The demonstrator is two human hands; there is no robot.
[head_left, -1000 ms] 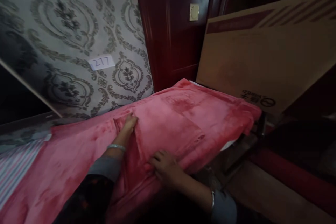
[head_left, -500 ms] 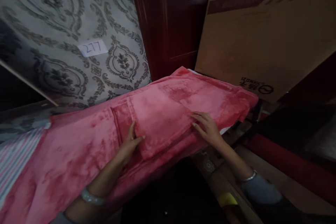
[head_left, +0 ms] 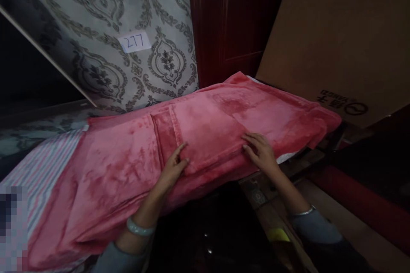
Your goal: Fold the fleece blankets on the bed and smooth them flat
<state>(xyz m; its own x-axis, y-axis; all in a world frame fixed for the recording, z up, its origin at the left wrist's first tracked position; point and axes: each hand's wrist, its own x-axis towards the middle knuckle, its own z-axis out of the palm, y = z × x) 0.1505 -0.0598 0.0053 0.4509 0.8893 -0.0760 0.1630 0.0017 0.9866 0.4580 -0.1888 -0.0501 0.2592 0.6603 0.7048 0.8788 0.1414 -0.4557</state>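
A pink plush blanket lies lengthwise over a low bed-like surface, with a folded section in its middle. My left hand rests at the near left edge of that section, thumb and forefinger apart. At its near right corner is my right hand, fingers stretched out over the fabric and thumb apart below them. Both hands touch the blanket; neither visibly grips it. The undersides of my fingers are hidden. Beyond the left end of the blanket shows a striped cloth.
Behind the blanket stand a patterned panel with a paper label reading 277, and a dark red door. A large cardboard sheet leans at the right. Something yellow lies low down near my right forearm.
The view has shifted, so the blanket sits further right in the picture. Both hands stay at the same edges of the folded section, with their fingers only slightly moved.
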